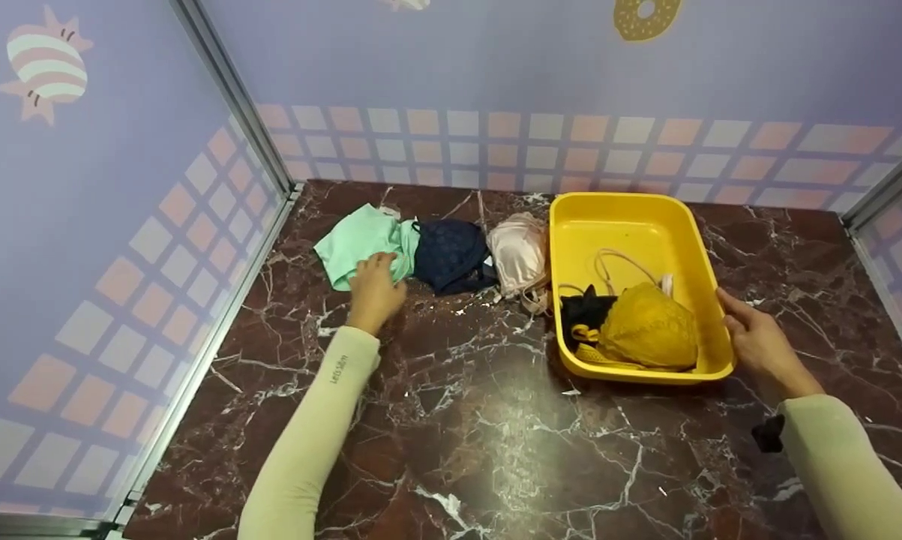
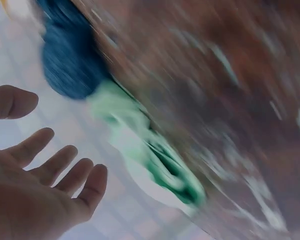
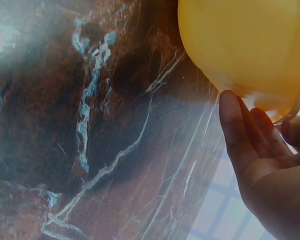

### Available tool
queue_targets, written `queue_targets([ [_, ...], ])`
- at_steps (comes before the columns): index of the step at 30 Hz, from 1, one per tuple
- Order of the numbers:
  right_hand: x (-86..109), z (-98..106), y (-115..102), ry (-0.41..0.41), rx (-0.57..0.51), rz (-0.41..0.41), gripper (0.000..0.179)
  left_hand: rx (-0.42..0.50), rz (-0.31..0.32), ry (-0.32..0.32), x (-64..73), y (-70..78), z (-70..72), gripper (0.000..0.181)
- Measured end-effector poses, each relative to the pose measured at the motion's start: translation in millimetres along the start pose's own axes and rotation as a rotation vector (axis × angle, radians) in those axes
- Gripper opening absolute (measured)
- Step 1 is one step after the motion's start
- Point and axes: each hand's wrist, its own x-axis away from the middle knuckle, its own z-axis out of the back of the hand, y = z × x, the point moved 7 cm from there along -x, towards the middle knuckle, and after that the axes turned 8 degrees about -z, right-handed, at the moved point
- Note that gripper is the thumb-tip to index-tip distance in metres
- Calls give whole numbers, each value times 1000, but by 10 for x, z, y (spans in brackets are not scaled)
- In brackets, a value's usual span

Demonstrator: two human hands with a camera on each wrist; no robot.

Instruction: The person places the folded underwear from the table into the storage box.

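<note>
My left hand [image 1: 376,283] reaches over the marble table [image 1: 451,420], fingertips at the edge of a mint green garment [image 1: 355,247]. In the blurred left wrist view that hand [image 2: 47,167] is open with fingers spread and holds nothing; the mint green garment [image 2: 155,160] and a navy garment [image 2: 70,65] lie beyond it. My right hand [image 1: 754,341] rests against the right side of a yellow basin [image 1: 630,217]. Its fingers [image 3: 232,130] lie flat on the basin's outer wall [image 3: 240,45]. Inside the basin lie a mustard lace bra [image 1: 649,326] and a black garment [image 1: 585,306].
A navy lace garment [image 1: 451,255] and a pale pink bra [image 1: 518,255] lie in a row between the mint garment and the basin. Lilac walls with a checked band close the table on the left, back and right. Bare marble stretches toward the front.
</note>
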Motion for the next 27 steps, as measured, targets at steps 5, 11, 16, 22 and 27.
queue_targets([
  [5,-10,-21,-3,0,-10,5,50,-50,109,-133,69,-391,17,57],
  [11,22,-1,-19,16,12,38,49,-68,176,-272,171,-628,-81,59],
  [16,32,-16,-17,10,-3,36,50,-72,178,-256,211,-662,-89,51],
  [22,35,13,-14,9,-3,28,50,-88,144,-234,232,-618,-73,48],
  [27,17,7,-5,9,-7,26,49,-129,93,-205,314,-557,-30,44],
])
